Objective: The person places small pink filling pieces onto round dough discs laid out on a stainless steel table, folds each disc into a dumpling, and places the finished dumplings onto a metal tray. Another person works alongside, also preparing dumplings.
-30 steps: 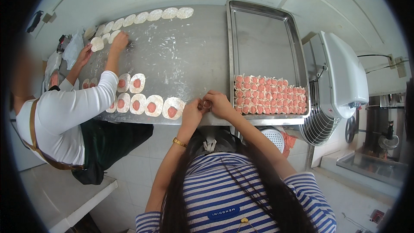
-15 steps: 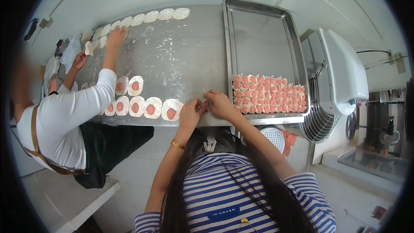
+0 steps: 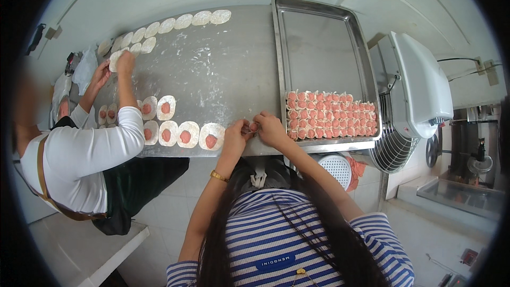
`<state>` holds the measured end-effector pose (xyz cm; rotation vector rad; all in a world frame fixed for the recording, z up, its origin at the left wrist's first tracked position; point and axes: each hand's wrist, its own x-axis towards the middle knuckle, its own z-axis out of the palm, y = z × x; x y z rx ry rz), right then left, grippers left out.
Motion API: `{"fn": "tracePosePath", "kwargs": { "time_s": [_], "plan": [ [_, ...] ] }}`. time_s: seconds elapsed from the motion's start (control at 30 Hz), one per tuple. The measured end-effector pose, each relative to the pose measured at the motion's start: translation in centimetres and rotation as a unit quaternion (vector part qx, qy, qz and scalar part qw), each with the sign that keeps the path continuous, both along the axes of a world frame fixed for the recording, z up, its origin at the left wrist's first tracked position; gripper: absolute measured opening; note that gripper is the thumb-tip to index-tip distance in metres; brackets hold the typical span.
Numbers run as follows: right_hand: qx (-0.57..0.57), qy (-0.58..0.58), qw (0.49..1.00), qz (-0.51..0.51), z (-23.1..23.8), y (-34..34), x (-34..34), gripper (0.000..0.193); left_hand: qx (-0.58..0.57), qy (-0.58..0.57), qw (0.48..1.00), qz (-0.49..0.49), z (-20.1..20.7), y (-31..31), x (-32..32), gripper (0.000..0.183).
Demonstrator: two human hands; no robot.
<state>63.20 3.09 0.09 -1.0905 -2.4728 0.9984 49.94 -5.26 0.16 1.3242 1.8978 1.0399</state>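
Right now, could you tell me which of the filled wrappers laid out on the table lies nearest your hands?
The rightmost filled wrapper in the front row, just left of the left hand; the others lie farther left.

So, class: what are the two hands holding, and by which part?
Both the left hand and right hand pinch one small filled dumpling between fingertips, at its edges.

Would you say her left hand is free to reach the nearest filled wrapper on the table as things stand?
Probably yes. The left hand pinches a dumpling with the right hand, but the filled wrapper lies just beside it on the metal table, nothing between.
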Motion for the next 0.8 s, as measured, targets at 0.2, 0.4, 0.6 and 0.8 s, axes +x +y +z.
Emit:
{"fn": "tracePosePath", "kwargs": {
  "time_s": [0.2, 0.4, 0.6, 0.8],
  "plan": [
    [0.047, 0.092, 0.993, -0.05, -0.4, 0.0, -0.4, 0.025, 0.008, 0.004, 1.0, -0.003, 0.0, 0.4, -0.1, 0.024],
    [-0.016, 0.066, 0.997, -0.028, -0.3, 0.1, -0.7, 0.032, 0.008, -0.002, 1.0, 0.009, 0.3, 0.7, -0.2, 0.02],
    [0.046, 0.09, 0.995, -0.021, 0.8, 0.1, -1.1, 0.033, -0.007, -0.01, 0.999, 0.049, -0.1, -0.1, -1.9, 0.017],
    [0.039, 0.06, 0.996, 0.044, -0.3, 0.0, -1.3, 0.03, -0.064, 0.135, 0.958, 0.244, 1.2, -3.2, -11.5, 0.02]
  ]
}}
